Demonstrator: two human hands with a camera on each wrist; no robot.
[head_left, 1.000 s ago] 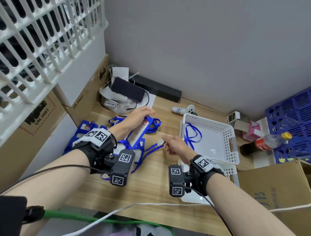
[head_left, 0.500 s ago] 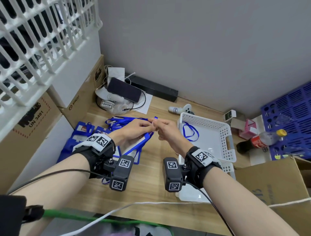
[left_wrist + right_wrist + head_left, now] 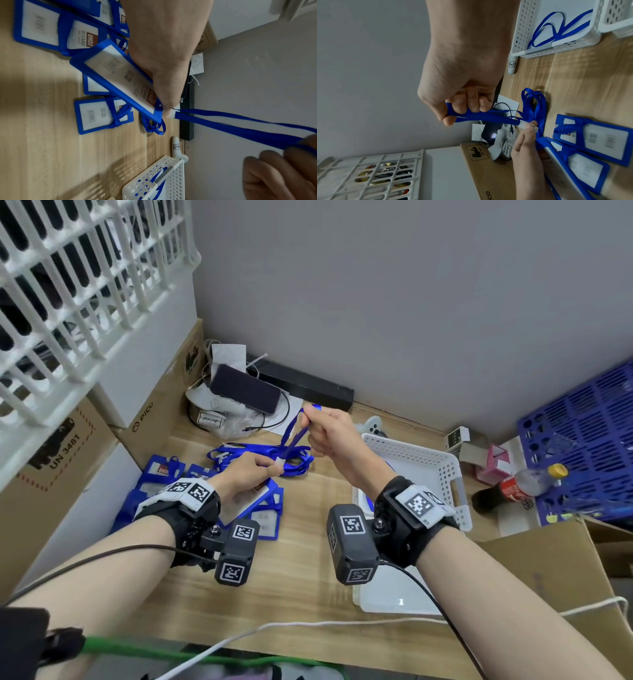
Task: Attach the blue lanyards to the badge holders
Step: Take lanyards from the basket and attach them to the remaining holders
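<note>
At lower left, several badge holders (image 3: 263, 517) lie on the table (image 3: 301, 570), some already tied. At centre, the left hand (image 3: 245, 474) pinches one badge holder (image 3: 118, 75) and its white clip (image 3: 280, 464); the right hand (image 3: 330, 433) grips the taut lanyard (image 3: 294, 433). One lanyard waits in the basket (image 3: 445, 470), right.

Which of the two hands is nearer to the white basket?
Right. The right hand is raised just beside the white basket's left rim, holding the lanyard. The left hand is further left, over the badge holders.
</note>
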